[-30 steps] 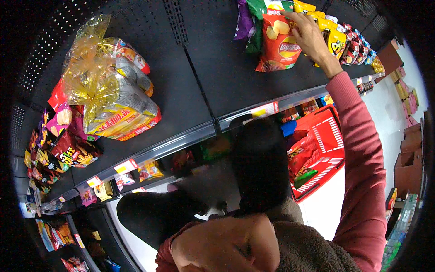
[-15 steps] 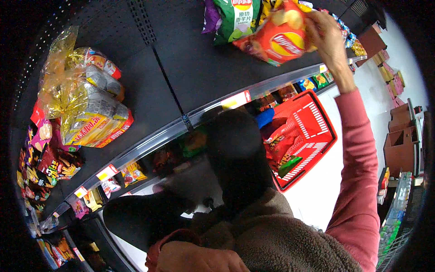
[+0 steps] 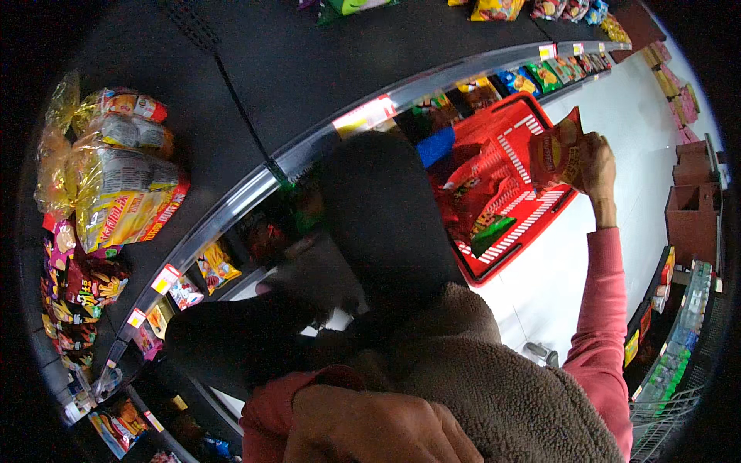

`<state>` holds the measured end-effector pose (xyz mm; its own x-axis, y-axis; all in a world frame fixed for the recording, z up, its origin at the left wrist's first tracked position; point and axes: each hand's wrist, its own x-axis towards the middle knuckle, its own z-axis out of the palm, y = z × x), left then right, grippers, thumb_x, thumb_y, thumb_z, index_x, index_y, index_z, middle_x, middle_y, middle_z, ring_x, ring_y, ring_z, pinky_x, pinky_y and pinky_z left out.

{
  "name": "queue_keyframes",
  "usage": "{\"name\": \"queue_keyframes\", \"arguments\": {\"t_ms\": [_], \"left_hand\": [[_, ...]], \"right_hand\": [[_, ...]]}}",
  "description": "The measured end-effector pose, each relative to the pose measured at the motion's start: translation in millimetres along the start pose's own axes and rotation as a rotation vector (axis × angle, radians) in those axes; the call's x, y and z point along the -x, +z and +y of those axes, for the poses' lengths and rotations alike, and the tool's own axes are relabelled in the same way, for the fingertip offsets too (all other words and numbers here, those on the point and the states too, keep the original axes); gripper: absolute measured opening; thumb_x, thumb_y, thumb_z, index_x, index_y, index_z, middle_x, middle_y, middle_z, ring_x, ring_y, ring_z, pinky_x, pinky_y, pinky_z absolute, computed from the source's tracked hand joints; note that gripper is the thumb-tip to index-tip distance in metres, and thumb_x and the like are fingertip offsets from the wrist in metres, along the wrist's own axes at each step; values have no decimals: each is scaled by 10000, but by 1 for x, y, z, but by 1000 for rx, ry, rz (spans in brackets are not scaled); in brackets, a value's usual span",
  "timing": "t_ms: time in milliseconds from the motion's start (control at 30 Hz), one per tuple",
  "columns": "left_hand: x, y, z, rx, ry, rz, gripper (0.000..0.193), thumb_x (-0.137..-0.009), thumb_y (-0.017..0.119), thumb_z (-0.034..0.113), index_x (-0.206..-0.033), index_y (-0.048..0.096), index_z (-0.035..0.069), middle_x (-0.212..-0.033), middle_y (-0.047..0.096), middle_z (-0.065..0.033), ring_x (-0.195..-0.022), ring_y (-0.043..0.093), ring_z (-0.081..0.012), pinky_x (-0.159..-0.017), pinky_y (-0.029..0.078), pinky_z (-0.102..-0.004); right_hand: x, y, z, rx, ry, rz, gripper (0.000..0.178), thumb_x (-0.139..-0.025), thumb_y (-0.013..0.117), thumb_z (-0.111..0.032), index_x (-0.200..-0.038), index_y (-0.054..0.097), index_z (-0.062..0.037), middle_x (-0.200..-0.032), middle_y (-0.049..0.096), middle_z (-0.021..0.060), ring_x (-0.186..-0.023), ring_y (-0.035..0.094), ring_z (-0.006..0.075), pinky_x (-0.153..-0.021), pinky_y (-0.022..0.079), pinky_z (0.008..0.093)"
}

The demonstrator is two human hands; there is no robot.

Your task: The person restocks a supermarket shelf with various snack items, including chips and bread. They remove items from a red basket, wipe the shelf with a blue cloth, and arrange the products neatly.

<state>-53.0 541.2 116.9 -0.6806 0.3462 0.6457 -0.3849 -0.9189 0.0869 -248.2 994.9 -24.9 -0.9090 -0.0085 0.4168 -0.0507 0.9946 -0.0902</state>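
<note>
My right hand grips the edge of a red bag of potato chips, closed round it with the fingertips behind the bag. The bag hangs over the outer rim of a red plastic shopping basket. Inside the basket lie red snack packets and a green piece of packaging. Low in the picture, my left hand rests against my body, seen from the back; its fingers bend away past the lower edge, so I cannot make out their closure.
A dark shelf curves along the left and far side, with a bundled pack of tubs on it. Several chip bags stand at its far end. Brown cartons and bottles line the right. My knee sits beside the basket.
My right hand has carried the red chip bag off the shelf, toward me and right, to above the basket. The view has shifted, so shelf and basket sit differently.
</note>
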Motion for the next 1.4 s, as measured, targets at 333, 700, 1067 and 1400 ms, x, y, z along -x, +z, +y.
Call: {"name": "queue_keyframes", "arguments": {"t_ms": [333, 700, 1067, 1400], "left_hand": [[-23, -20, -17, -357, 42, 109, 237, -944, 708, 287, -1055, 781, 90, -749, 666, -69, -515, 525, -116, -418, 375, -297], [-26, -24, -10, -455, 38, 94, 237, -993, 646, 181, -1160, 743, 45, -1060, 673, -156, -774, 616, -170, -594, 542, -351], [-45, -16, 13, -544, -144, 223, 151, -958, 702, 202, -1088, 729, 133, -925, 667, -115, -682, 585, -144, -501, 526, -340], [-22, -69, 9, -259, 315, 12, 341, -759, 701, -189, -944, 613, 83, -830, 530, -31, -691, 558, -130, -628, 555, -209]], "right_hand": [[95, 146, 106, -274, 436, -51, 266, -959, 586, -244, -979, 664, 9, -863, 707, 213, -802, 703, 324, -736, 534, 426], [127, 219, 114, -55, 612, -279, 437, -918, 633, -323, -1153, 485, 14, -932, 699, 299, -827, 708, 447, -653, 557, 517], [81, 134, 48, -221, 408, -150, 461, -895, 713, -223, -1278, 545, -28, -865, 698, 187, -852, 690, 372, -743, 525, 465], [-95, 35, -149, -646, -98, 5, 325, -941, 627, -33, -1265, 602, -20, -1001, 658, 126, -848, 629, 215, -803, 524, 336]]}}
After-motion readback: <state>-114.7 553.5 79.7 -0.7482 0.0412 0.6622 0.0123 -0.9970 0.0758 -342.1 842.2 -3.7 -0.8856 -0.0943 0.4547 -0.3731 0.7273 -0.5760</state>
